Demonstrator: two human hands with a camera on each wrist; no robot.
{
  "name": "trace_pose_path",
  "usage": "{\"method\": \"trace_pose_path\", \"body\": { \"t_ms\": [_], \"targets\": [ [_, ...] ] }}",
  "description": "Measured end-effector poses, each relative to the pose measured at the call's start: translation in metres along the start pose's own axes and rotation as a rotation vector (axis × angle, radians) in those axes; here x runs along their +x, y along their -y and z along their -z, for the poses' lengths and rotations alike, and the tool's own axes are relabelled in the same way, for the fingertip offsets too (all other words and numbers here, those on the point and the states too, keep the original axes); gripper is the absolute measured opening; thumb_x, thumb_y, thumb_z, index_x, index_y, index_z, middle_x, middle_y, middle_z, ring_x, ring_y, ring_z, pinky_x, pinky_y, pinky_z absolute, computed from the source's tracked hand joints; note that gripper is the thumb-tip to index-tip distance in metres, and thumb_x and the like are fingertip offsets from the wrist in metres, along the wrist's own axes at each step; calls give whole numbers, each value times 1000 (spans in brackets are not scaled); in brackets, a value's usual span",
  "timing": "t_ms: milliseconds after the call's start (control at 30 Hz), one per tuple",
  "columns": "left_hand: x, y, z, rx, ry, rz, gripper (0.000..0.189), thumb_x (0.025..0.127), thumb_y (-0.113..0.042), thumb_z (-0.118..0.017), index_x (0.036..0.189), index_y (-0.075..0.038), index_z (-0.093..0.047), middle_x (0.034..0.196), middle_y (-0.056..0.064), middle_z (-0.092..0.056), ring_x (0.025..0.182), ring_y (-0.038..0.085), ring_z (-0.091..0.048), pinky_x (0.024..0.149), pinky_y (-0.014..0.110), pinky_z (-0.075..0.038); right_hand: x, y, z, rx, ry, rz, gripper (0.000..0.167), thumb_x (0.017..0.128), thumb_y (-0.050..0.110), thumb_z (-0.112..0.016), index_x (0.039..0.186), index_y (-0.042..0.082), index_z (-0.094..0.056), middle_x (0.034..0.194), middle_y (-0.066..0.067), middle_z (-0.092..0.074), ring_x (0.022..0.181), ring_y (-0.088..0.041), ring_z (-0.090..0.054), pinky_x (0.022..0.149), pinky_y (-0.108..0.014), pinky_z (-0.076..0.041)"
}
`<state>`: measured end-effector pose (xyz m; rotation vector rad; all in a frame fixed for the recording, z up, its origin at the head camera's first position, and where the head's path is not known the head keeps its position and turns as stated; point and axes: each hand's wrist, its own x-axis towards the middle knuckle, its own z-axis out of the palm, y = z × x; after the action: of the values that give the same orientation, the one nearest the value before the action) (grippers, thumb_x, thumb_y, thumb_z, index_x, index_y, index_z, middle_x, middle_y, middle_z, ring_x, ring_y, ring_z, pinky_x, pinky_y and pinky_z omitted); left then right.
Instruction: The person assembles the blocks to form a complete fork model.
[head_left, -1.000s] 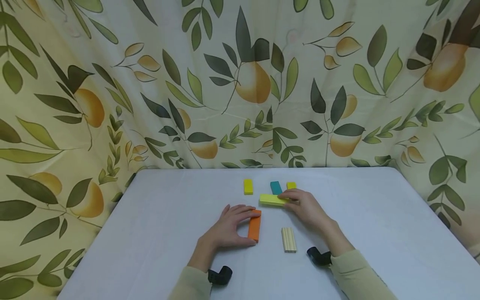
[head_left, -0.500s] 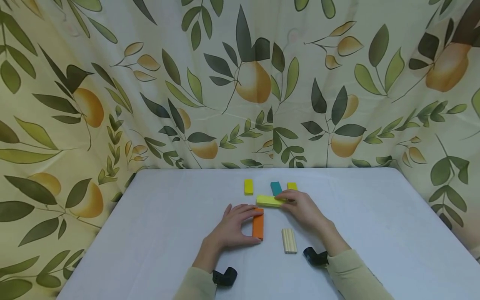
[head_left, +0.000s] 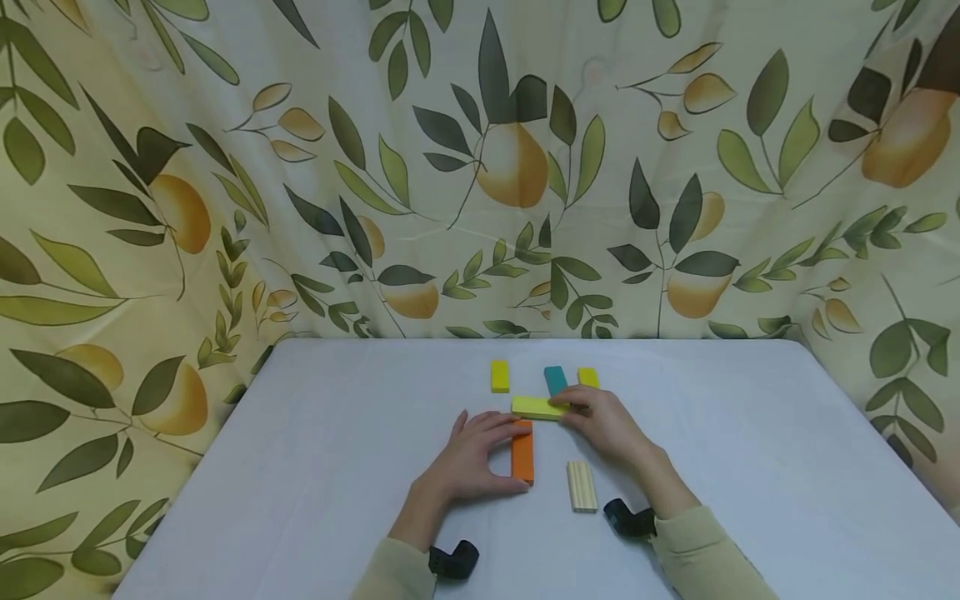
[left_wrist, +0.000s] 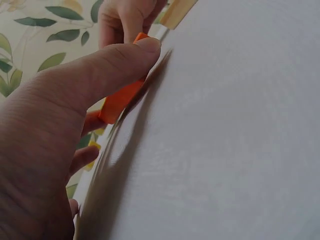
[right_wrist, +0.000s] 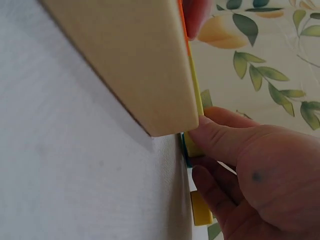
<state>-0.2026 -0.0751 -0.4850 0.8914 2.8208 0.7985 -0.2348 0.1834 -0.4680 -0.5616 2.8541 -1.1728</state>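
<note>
Plainly, left fingers (head_left: pixel 500 432) clamp orange block (head_left: pixel 522 455), right fingers (head_left: pixel 576 396) yellow block (head_left: pixel 534 408) (white tabletop (head_left: pixel 300 467), leafy curtain (head_left: pixel 315 292) behind).

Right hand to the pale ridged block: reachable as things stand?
Probably yes, after letting go: the right hand pinches the lime block, but in the head view nothing blocks its way to the pale ridged block.

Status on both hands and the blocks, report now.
Left hand spans the orange block, gripping both ends. Right hand pinches right end of the long yellow block. Pale striped block lies right of orange, apart, not between them.
</note>
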Motion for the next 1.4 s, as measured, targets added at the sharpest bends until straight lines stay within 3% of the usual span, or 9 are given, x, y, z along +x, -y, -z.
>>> {"method": "trace_pose_path", "body": {
  "t_ms": [867, 1067, 1233, 1400],
  "targets": [
    [0, -8, -6, 25, 14, -40, 72, 80, -61, -77, 145, -39, -54, 154, -12, -43, 143, 17, -34, 117, 63, -8, 0, 2, 2, -45, 29, -3, 34, 89, 4, -76, 123, 9, -73, 126, -9, -67, 120, -32, -58, 102, -51, -47],
    [-6, -9, -1, 45, 11, -65, 66, 84, -56, -75, 144, -38, -55, 155, -14, -41, 143, 20, -34, 118, 62, -8, 1, 2, 7, -36, 24, -23, 32, 90, 4, -75, 121, 11, -73, 128, -9, -64, 120, -32, -58, 102, -51, -46],
    [-10, -9, -2, 78, 12, -92, 56, 88, -49, -74, 141, -36, -60, 150, -16, -47, 137, 20, -40, 117, 61, -15, 0, 2, 9, -43, 47, -30, 32, 91, 6, -74, 122, 10, -72, 129, -10, -64, 120, -32, -58, 103, -52, -46],
    [-12, -13, -4, 51, 9, -99, 50, 90, -43, -75, 138, -35, -63, 147, -16, -51, 133, 20, -43, 115, 62, -19, -4, 2, 9, -75, 61, -30, 32, 92, 6, -73, 124, 8, -72, 128, -10, -65, 123, -33, -56, 105, -54, -43]
  ]
}}
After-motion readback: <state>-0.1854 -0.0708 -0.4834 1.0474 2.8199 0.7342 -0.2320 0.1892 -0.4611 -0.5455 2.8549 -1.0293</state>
